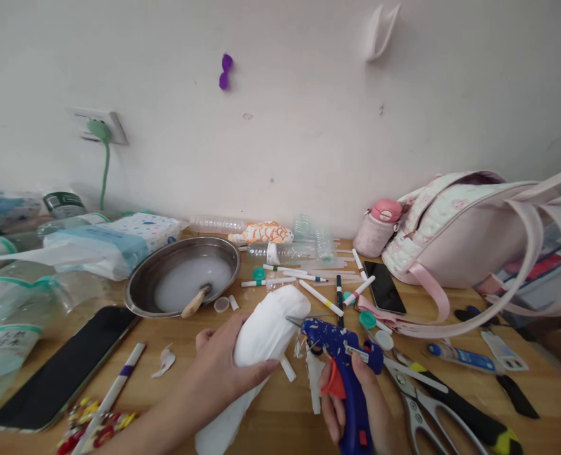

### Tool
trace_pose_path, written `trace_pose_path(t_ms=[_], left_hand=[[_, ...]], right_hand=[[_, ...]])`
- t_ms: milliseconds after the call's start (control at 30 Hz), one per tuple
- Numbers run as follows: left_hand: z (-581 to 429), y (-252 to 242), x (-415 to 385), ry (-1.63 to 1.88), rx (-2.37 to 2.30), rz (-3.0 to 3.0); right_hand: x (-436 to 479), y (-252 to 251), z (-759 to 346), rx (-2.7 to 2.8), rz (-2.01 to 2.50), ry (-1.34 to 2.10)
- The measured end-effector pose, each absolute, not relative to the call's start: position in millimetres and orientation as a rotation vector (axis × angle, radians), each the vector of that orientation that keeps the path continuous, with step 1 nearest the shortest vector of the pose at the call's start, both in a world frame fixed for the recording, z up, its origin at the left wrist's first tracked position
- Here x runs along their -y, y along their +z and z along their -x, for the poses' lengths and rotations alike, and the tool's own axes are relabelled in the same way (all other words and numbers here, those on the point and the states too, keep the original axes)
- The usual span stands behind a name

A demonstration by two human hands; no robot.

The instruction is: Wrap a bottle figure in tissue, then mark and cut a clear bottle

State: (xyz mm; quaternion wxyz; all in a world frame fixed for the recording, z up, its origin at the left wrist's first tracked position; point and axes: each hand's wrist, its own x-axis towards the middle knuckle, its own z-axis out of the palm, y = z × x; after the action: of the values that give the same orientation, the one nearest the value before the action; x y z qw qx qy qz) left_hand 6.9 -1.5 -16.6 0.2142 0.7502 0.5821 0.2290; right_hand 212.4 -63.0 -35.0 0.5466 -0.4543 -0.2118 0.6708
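My left hand [223, 373] is wrapped round a white paper-covered bottle shape [268, 328], holding it tilted above the wooden table [280, 417]. My right hand [356, 404] grips a blue hot glue gun [344, 360] with an orange trigger. The gun's metal nozzle points left and touches or nearly touches the white shape's side. A small white stick [287, 368] lies just under the white shape.
A steel bowl [143, 284] of white liquid with a brush stands at the left. A black phone [65, 370] lies at the near left, another [385, 285] by the pink bag [465, 234]. Scissors [427, 404], markers [321, 297], caps and plastic bottles are scattered about.
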Motion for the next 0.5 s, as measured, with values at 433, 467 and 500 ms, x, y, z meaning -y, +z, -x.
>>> trace_pose_path(t_ms=[433, 467, 500], left_hand=[[-10.6, 7.6, 0.6, 0.428, -1.529, -1.781], [-10.6, 8.0, 0.2, 0.433, -1.518, -1.773], [-10.5, 7.9, 0.0, 0.44, -1.512, -1.772]], right_hand=[[65.1, -33.0, -207.7, 0.421, 1.068, 1.592], [63.7, -33.6, -207.6, 0.4, 1.073, 1.561], [62.7, -34.2, -207.3, 0.384, 1.069, 1.534]])
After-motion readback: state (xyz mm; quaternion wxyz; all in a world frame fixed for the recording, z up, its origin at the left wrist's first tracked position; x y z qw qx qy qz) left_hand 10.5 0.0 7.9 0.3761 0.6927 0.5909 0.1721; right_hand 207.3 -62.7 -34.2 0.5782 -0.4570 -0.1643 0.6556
